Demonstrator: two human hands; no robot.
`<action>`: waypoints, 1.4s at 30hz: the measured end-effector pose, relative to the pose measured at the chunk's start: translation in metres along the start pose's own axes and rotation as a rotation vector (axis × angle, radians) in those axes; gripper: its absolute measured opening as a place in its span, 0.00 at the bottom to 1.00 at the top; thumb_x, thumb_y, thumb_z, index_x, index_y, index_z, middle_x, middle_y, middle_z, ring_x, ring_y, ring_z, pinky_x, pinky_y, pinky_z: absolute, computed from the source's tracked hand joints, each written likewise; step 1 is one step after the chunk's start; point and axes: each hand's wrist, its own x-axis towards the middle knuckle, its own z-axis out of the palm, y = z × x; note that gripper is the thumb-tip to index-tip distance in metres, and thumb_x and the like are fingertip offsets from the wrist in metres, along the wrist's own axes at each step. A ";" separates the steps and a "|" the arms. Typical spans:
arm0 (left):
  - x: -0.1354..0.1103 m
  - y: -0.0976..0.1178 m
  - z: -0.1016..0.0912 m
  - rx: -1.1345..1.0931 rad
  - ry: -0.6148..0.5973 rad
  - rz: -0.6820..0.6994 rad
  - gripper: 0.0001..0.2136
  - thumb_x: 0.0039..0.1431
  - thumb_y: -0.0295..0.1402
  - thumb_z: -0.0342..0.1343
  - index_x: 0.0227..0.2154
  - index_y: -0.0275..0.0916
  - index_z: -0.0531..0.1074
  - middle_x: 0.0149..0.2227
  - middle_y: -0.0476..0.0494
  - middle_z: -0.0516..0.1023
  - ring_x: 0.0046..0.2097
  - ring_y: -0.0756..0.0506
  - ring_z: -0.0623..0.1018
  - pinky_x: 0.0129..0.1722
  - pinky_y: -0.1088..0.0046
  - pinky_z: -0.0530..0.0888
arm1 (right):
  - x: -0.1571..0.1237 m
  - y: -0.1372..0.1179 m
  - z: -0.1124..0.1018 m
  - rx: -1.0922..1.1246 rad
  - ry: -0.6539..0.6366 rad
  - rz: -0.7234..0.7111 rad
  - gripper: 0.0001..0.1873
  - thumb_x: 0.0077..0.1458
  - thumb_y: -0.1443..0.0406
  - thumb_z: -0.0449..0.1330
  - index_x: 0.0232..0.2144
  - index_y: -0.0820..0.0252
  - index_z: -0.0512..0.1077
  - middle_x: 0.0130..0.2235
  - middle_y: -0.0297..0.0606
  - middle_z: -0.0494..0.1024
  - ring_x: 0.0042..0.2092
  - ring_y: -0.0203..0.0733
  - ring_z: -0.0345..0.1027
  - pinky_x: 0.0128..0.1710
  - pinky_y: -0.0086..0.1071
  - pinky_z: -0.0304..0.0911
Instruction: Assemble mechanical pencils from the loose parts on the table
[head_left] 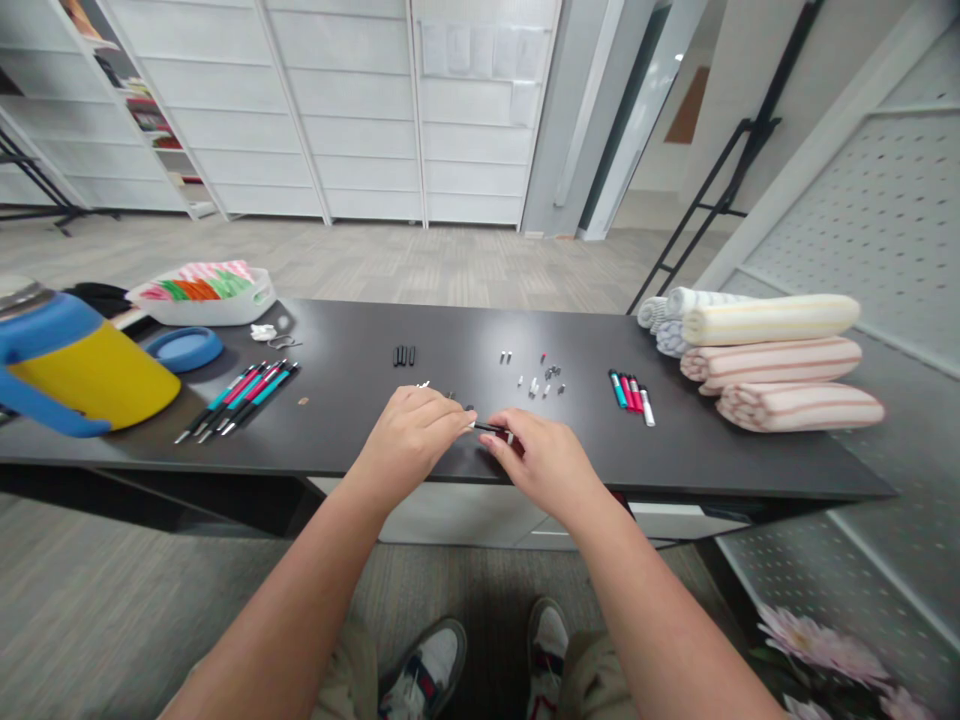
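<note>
A thin black pen part (491, 428) (its ends are lost behind fingers) is pinched between the left hand (418, 428) and right hand (541, 445), angled inward above the table's (337, 350) near edge.

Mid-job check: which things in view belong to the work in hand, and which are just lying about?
Likely part of the work: dark rod between left hand and right hand; black tubes; small parts; coloured barrels; pens.

Apparently just lying about: jug; blue lid; basket; rolled towels; flowers.
</note>
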 end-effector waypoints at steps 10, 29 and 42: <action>-0.002 0.002 -0.001 0.064 -0.008 0.025 0.10 0.72 0.29 0.56 0.51 0.43 0.78 0.46 0.42 0.85 0.47 0.43 0.81 0.52 0.59 0.67 | 0.001 -0.003 -0.002 0.025 0.000 -0.041 0.14 0.73 0.60 0.53 0.39 0.55 0.77 0.37 0.36 0.82 0.39 0.41 0.75 0.37 0.32 0.60; 0.005 -0.009 -0.011 -0.935 0.284 -0.854 0.19 0.69 0.48 0.57 0.51 0.38 0.72 0.35 0.41 0.86 0.35 0.45 0.80 0.39 0.70 0.75 | 0.011 0.076 -0.024 -0.189 0.261 0.344 0.15 0.65 0.57 0.61 0.48 0.56 0.80 0.43 0.42 0.78 0.40 0.46 0.74 0.43 0.38 0.67; 0.001 -0.017 -0.004 -1.104 0.336 -0.878 0.16 0.69 0.47 0.59 0.49 0.39 0.73 0.35 0.39 0.86 0.33 0.47 0.80 0.35 0.73 0.74 | 0.012 0.083 -0.023 -0.283 0.214 0.405 0.12 0.65 0.62 0.58 0.43 0.58 0.81 0.41 0.43 0.79 0.40 0.47 0.74 0.42 0.37 0.65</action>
